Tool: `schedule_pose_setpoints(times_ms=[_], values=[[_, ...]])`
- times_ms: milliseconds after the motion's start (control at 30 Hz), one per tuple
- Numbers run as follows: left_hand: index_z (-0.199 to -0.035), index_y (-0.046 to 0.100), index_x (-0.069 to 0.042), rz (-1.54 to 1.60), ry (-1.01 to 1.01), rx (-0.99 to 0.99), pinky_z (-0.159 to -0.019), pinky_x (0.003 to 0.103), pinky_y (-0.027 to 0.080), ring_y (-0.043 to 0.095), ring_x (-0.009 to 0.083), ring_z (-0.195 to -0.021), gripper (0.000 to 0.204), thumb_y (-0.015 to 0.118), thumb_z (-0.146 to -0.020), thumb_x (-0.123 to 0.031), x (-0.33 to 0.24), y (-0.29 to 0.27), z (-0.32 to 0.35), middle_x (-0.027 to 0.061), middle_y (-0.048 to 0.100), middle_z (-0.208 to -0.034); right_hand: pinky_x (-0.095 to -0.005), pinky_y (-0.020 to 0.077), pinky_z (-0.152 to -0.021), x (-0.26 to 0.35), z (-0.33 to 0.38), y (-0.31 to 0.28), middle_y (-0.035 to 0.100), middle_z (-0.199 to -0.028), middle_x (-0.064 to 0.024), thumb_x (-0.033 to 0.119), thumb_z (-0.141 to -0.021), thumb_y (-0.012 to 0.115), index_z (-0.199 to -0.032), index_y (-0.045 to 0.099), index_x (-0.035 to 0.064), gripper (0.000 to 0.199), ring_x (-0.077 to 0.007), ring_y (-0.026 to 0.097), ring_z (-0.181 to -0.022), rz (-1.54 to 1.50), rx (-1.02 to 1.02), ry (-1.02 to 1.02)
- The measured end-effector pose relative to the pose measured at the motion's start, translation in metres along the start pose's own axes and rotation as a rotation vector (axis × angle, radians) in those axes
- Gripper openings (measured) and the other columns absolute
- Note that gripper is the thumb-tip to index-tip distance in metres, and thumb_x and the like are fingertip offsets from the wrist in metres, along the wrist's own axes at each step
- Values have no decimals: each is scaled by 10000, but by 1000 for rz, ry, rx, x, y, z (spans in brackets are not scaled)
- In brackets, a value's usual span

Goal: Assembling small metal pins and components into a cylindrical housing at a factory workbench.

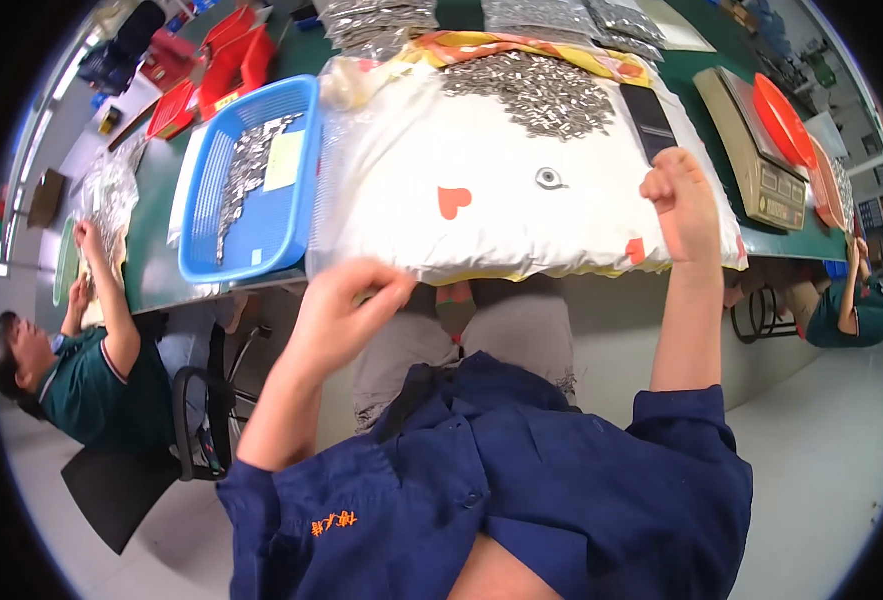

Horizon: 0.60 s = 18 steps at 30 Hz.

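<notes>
At the front left edge of a white padded cloth (391, 215), my left hand (351, 305) is closed, thumb against the curled fingers. Whatever it may hold is hidden. My right hand (683, 205) is raised over the cloth's right side, fingers folded in, just below a black phone (648, 118). I cannot make out anything inside it. Toward the far side of the cloth lies a heap of small silvery metal parts (551, 95). A round, grey, eye-like shape (550, 179) shows between the hands and the heap; whether printed or loose, I cannot tell.
A blue basket (306, 180) with metal parts and a yellow slip stands left. Right is a weighing scale (761, 175) with a red-orange tray (783, 120). Bagged parts (376, 20) lie at the back, red bins (236, 65) far left. Co-workers sit at both sides.
</notes>
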<state>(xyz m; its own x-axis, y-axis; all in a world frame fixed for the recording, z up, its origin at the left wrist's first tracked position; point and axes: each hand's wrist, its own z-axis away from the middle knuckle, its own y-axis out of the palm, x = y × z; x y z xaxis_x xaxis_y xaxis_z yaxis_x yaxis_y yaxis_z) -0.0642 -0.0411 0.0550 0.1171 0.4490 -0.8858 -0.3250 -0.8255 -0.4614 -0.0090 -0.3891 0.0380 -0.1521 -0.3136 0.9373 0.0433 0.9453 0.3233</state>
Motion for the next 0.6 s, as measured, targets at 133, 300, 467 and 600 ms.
schedule_pose_setpoints(times_ms=[133, 300, 467, 600], values=[[-818, 608, 17, -167, 178, 120, -597, 242, 439, 561, 114, -676, 145, 576, -764, -115, -31, 29, -98, 64, 608, -744, -163, 343, -545, -22, 11, 1, 461, -628, 37, 123, -815, 529, -797, 538, 30, 95, -31, 412, -588, 401, -33, 76], [-950, 619, -99, -354, 283, 224, -695, 323, 459, 574, 224, -761, 236, 566, -729, -162, -16, 76, -170, 104, 590, -881, -176, 319, -499, -33, 18, 0, 463, -633, 52, 129, -812, 539, -804, 549, 23, 106, -27, 386, -564, 470, -40, 210], [-961, 607, -126, -628, 404, 355, -744, 339, 441, 544, 245, -838, 287, 606, -681, -190, -3, 103, -191, 85, 542, -920, -242, 370, -528, -58, 5, -2, 510, -641, -24, 132, -770, 557, -839, 563, 40, 115, -106, 451, -566, 798, 35, 43], [-925, 617, -116, -724, 410, 358, -726, 342, 450, 554, 257, -806, 271, 612, -663, -187, -6, 107, -193, 105, 552, -881, -315, 421, -617, -68, -11, 20, 541, -694, -96, 129, -719, 570, -823, 580, 60, 125, -223, 526, -654, 1246, 145, -183]])
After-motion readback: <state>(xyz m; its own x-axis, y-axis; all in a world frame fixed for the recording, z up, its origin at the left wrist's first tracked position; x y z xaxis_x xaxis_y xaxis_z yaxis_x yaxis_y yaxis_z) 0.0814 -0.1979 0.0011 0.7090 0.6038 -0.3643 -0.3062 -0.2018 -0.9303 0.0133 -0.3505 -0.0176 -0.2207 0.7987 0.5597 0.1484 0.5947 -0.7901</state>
